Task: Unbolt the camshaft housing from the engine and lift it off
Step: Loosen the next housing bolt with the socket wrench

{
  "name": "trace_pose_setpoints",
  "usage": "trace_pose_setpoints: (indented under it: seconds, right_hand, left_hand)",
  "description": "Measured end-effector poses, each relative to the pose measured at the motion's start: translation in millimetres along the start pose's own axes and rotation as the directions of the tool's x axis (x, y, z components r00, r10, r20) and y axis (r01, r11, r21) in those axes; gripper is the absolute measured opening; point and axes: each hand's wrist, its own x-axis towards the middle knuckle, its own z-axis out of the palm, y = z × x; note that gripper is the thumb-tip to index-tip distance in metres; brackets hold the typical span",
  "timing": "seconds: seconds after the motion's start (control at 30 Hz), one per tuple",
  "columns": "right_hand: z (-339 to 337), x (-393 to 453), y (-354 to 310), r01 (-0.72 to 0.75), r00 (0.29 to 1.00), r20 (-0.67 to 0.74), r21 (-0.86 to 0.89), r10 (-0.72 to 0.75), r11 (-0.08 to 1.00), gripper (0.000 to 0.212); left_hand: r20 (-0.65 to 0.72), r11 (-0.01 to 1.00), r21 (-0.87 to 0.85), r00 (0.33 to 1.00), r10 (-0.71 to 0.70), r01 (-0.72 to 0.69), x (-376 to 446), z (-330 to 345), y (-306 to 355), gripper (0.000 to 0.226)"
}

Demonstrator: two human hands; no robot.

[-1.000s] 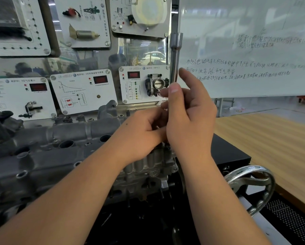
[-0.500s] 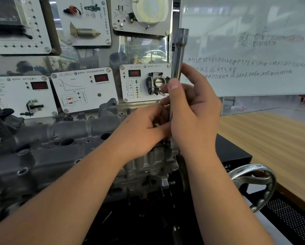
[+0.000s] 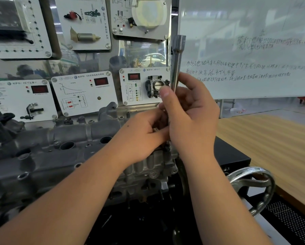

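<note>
Right hand (image 3: 188, 119) curls around upright socket extension (image 3: 176, 64), steadying it over a bolt, likely. Left hand (image 3: 144, 137), at its 9 o'clock, pinches the shaft's lower end; fingertips hidden. Camshaft housing (image 3: 63, 138) sits bolted on engine (image 3: 148, 170), 8 o'clock of hands.

Whiteboard (image 3: 245, 50) with handwriting, 2 o'clock. Sensor display panels (image 3: 84, 92) from 9 to 12 o'clock, one bearing a throttle body (image 3: 156, 86). Wooden worktop (image 3: 271, 144), 3 o'clock. Chrome handwheel (image 3: 254, 188), 4 o'clock.
</note>
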Motion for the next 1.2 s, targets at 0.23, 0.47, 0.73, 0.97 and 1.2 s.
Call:
trace_pose_setpoints:
  seconds: [0.23, 0.47, 0.73, 0.97, 1.2]
  right_hand:
    - [0.9, -1.8, 1.1, 0.049, 0.999, -0.014, -0.075, -0.051, 0.996, 0.026]
    - [0.1, -0.7, -5.1, 0.065, 0.998, -0.014, -0.020, -0.065, 0.998, 0.022]
    - [-0.6, -1.1, -6.8, 0.077, 0.994, 0.076, -0.063, -0.072, 0.995, 0.023]
    - [0.6, -1.8, -2.9, 0.049, 0.999, -0.019, -0.035, -0.049, 0.998, 0.020]
    - [-0.7, 0.3, -0.5, 0.018, 1.000, 0.012, 0.010, -0.018, 1.000, 0.034]
  left_hand:
    - [0.026, 1.000, -0.011, 1.000, -0.016, 0.016, -0.5, -0.8, -2.6, 0.018]
    - [0.020, 1.000, 0.008, 1.000, 0.004, -0.004, 0.4, -0.2, -2.3, 0.024]
    - [0.036, 1.000, -0.009, 0.999, -0.003, 0.004, -0.5, -1.4, 0.1, 0.025]
    - [0.011, 1.000, 0.010, 1.000, 0.001, -0.001, -0.2, -0.7, -1.9, 0.026]
    - [0.013, 1.000, -0.004, 1.000, -0.002, 0.002, -0.1, 0.2, -2.5, 0.024]
